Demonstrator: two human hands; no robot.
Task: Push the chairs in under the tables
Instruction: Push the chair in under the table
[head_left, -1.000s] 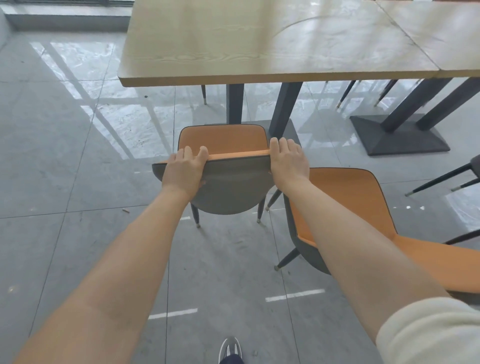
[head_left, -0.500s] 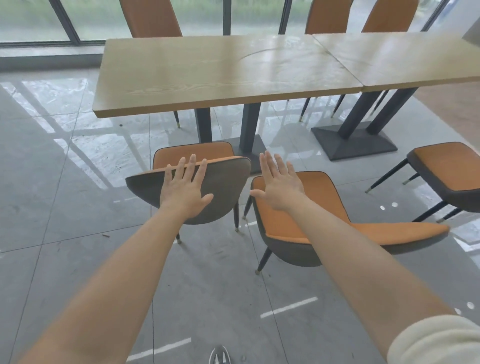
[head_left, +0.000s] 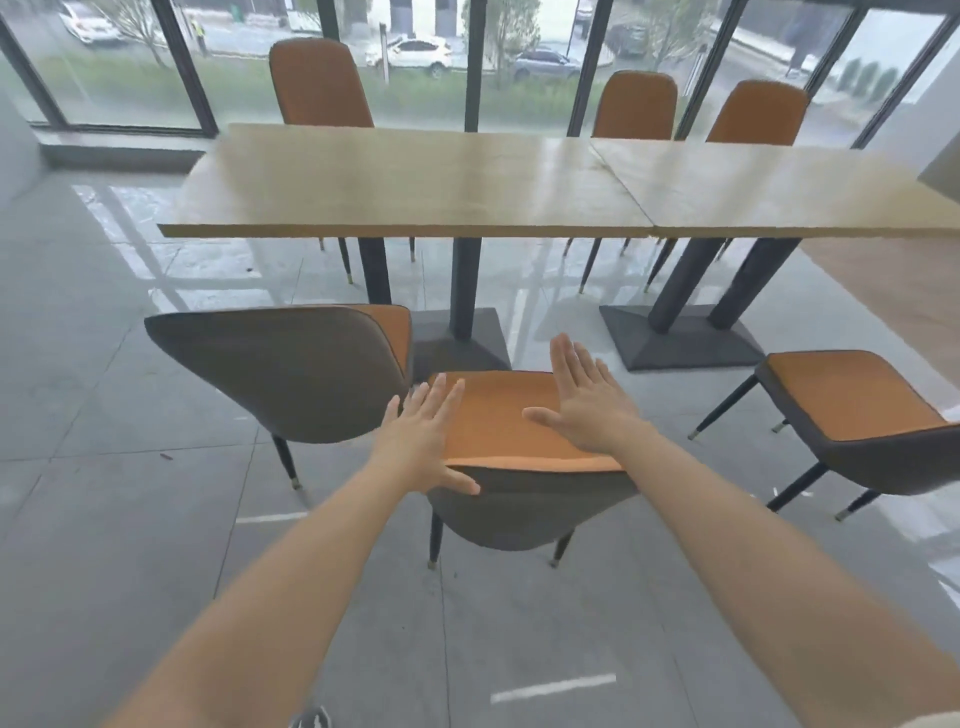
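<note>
Two wooden tables stand side by side, the left table (head_left: 405, 182) and the right table (head_left: 779, 192). An orange chair with a grey back (head_left: 291, 364) stands on the left, short of the left table's edge. A second orange chair (head_left: 498, 421) is right in front of me, its backrest towards me. My left hand (head_left: 421, 441) is open over the left end of that backrest, thumb against its grey back. My right hand (head_left: 587, 400) hovers open above its seat, fingers spread. A third chair (head_left: 852, 410) stands at the right, away from the tables.
Three orange chairs (head_left: 322, 83) (head_left: 641, 104) (head_left: 758, 111) stand behind the tables by tall windows. Black pedestal bases (head_left: 680, 338) sit under the tables. Grey tiled floor (head_left: 130, 519) stretches left and behind me. My shoe tip (head_left: 311, 719) shows at the bottom.
Both hands let go of the left chair's backrest, opened, and moved right to the second chair. My view rose, showing the windows and far chairs.
</note>
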